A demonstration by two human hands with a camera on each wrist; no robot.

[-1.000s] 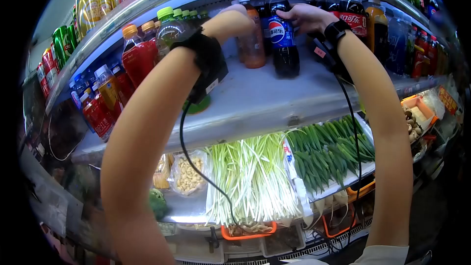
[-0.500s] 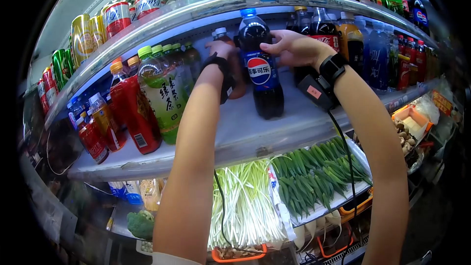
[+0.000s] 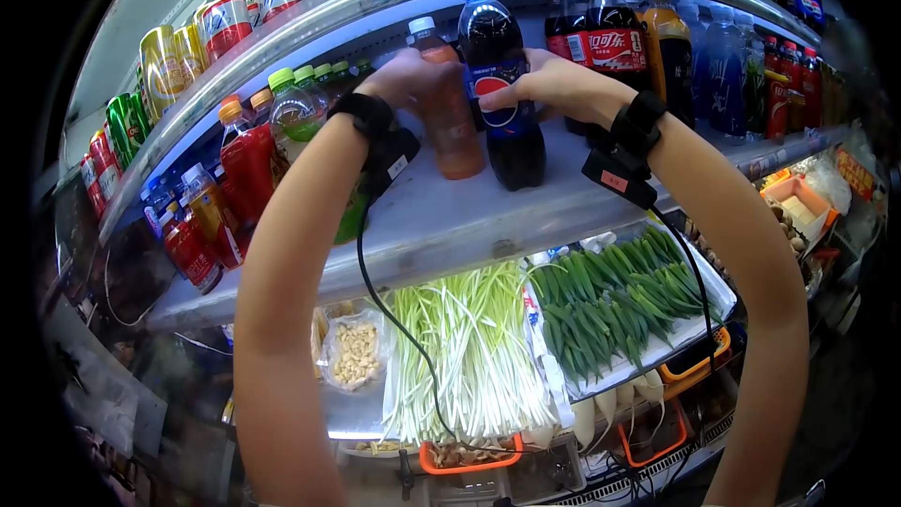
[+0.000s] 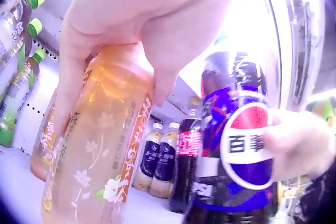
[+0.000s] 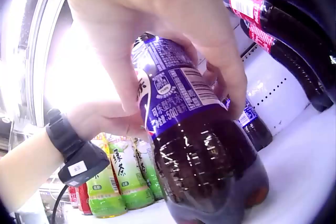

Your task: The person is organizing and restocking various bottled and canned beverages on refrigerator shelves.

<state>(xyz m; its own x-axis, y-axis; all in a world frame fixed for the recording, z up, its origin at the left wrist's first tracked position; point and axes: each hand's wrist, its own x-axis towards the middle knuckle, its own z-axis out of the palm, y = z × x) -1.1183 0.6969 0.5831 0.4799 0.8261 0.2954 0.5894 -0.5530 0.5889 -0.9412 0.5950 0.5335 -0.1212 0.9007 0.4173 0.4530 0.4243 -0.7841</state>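
On the middle shelf, my left hand (image 3: 405,77) grips an orange-pink drink bottle (image 3: 454,131) round its upper part; the left wrist view shows thumb and fingers on either side of that bottle (image 4: 100,145). Just right of it stands a blue-capped Pepsi bottle (image 3: 518,155), upright. My right hand (image 3: 566,86) holds it around the label, thumb in front; the right wrist view shows the fingers (image 5: 231,77) wrapped round the dark bottle (image 5: 205,155). The base of each bottle is at the shelf surface.
Green-capped tea bottles (image 3: 293,113) and red bottles (image 3: 246,169) stand left; Coca-Cola bottles (image 3: 616,42) and an orange drink (image 3: 668,56) stand right. The shelf's front edge (image 3: 450,244) runs below the hands. Cans (image 3: 225,28) line the upper shelf; green vegetables (image 3: 619,305) lie below.
The view has shifted. The Pepsi bottle, closer to the camera half a second ago, is now farther back beside the orange-pink bottle, which has come forward with my left hand.
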